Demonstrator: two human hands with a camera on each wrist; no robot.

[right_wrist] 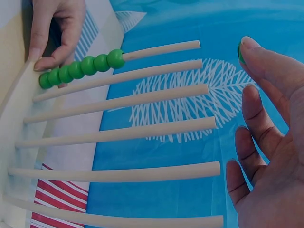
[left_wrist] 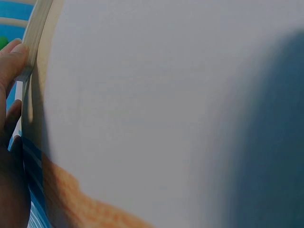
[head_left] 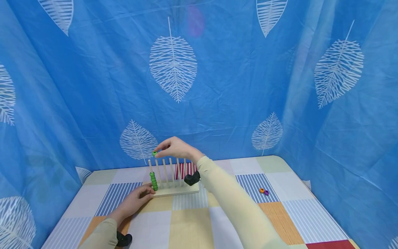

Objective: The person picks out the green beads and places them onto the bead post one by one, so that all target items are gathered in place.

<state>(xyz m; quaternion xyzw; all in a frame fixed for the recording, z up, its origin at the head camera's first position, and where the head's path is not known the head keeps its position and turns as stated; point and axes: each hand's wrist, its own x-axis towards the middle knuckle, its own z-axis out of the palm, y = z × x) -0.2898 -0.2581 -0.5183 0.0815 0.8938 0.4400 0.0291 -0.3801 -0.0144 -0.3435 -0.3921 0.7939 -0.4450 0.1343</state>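
Note:
A wooden bead rack (head_left: 180, 191) with several upright pegs stands on the table. Several green beads (head_left: 153, 182) are stacked on its leftmost peg, whose upper part is bare. My left hand (head_left: 134, 201) grips the left end of the rack's base, thumb in front; the left wrist view catches only part of that hand (left_wrist: 10, 90). Just above the leftmost peg's tip, my right hand (head_left: 176, 148) pinches one more green bead (head_left: 154, 153) between thumb and forefinger. In the right wrist view, the fingertips mostly cover this bead (right_wrist: 241, 53), and the other fingers are loosely bent.
An orange bead (head_left: 262, 190) and a purple bead (head_left: 266, 193) lie together on the right side of the patchwork tablecloth (head_left: 189, 224). Blue curtains (head_left: 217, 86) with white leaf prints hang behind the table and along both sides.

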